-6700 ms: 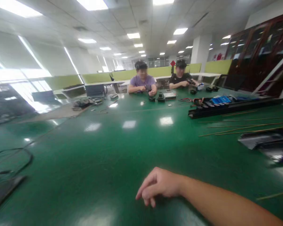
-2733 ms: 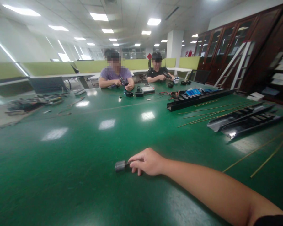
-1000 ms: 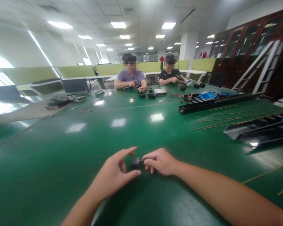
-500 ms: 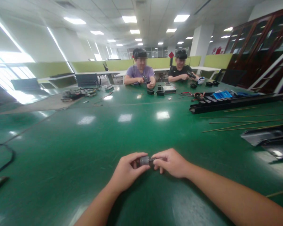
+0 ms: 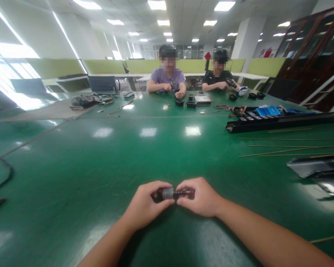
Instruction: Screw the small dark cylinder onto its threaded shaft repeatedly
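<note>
Low in the middle of the head view, my left hand (image 5: 150, 202) is closed on a small grey metal cylinder (image 5: 168, 193), thumb below and fingers above. From the cylinder's right end a thin, dark, stepped shaft (image 5: 180, 192) points right. Around that shaft curves my right hand (image 5: 201, 196), with a gap between thumb and forefinger. The shaft shows in this gap; whether the other curled fingers touch it from behind, I cannot tell. Both hands are held just above the green table (image 5: 144, 159).
Across the table sit two people (image 5: 167, 79) handling dark tools. Black boxes (image 5: 191, 102) stand before them. A long black channel (image 5: 280, 120) with blue items (image 5: 268, 111), thin rods (image 5: 283, 145) and metal channel pieces (image 5: 317, 165) lie right. Back left is a cluttered pile (image 5: 85, 101).
My right thumb and forefinger have spread off the shaft, so more of it shows. Both hands stay close together. The camera view has tilted down slightly.
</note>
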Action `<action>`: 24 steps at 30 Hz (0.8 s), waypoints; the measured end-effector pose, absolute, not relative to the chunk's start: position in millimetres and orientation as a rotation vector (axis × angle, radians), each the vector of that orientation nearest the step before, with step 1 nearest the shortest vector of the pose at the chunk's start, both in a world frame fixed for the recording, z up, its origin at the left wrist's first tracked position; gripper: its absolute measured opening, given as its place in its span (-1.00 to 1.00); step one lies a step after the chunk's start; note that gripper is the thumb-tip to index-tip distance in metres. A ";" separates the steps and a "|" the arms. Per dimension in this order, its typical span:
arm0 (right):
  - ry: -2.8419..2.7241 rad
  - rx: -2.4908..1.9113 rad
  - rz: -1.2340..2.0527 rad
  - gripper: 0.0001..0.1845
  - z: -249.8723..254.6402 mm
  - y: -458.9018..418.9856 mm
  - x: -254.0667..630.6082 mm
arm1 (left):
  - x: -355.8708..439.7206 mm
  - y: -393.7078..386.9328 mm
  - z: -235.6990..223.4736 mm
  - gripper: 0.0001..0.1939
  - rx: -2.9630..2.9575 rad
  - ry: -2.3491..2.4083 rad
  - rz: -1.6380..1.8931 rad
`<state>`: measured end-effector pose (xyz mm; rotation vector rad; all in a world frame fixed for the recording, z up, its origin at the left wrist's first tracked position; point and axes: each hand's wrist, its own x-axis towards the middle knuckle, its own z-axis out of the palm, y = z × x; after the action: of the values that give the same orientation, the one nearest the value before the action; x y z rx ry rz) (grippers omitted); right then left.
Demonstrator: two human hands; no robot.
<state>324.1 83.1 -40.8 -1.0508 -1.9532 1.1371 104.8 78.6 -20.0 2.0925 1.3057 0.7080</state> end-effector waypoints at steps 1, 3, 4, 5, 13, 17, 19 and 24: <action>-1.962 -1.052 1.112 -0.81 -40.6 82.8 324.1 | 105.6 78.4 -20.1 -0.76 2.094 1.309 0.711; -1.985 -1.058 1.046 -0.81 -39.8 82.4 324.1 | 106.8 77.4 -20.0 -0.77 2.100 1.310 0.720; -1.996 -1.061 1.011 -0.81 -39.4 82.4 324.0 | 107.3 76.7 -19.9 -0.77 2.105 1.312 0.723; -2.006 -1.063 0.982 -0.82 -39.1 82.5 323.8 | 107.5 75.9 -19.8 -0.77 2.111 1.317 0.725; -1.994 -1.066 0.900 -0.89 -41.0 85.0 319.4 | 106.5 76.9 -21.0 -0.76 2.089 1.319 0.737; -1.970 -1.087 0.970 -0.89 -40.0 82.0 319.7 | 106.4 77.3 -21.4 -0.76 2.053 1.305 0.726; -1.965 -1.095 0.985 -0.88 -39.6 80.8 320.3 | 106.3 76.2 -21.6 -0.77 2.041 1.286 0.722; -1.986 -1.081 0.969 -0.89 -40.4 80.6 321.6 | 106.7 74.0 -21.4 -0.76 2.041 1.302 0.728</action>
<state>321.6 80.6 -40.4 -1.0812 -1.9860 0.9688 106.7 74.0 -21.4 2.0407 1.3023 0.7276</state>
